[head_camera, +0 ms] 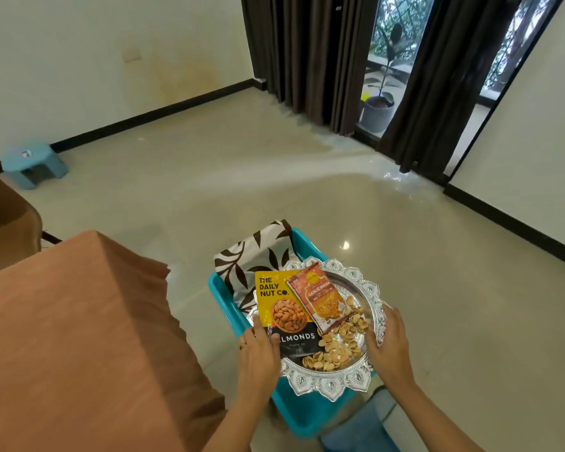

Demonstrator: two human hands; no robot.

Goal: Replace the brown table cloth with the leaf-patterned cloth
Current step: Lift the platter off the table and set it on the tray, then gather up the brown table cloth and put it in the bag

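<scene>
— What's at nine o'clock?

— The brown table cloth, draped over the table and bare of things, I'd judge so you can strip it.

— And at centre?

— Your left hand clamps the silver tray at its nine o'clock rim, thumb over the almond packet. The leaf-patterned cloth lies folded on the teal chair, at the tray's eleven o'clock, partly beneath it.

— Further right?

— Your right hand grips the three o'clock rim, keeping the pistachio shells level.

Both hands, left hand and right hand, grip a silver tray (snack packets and nutshells aboard) over a blue chair holding the leaf-patterned cloth; the brown cloth covers the table.
</scene>
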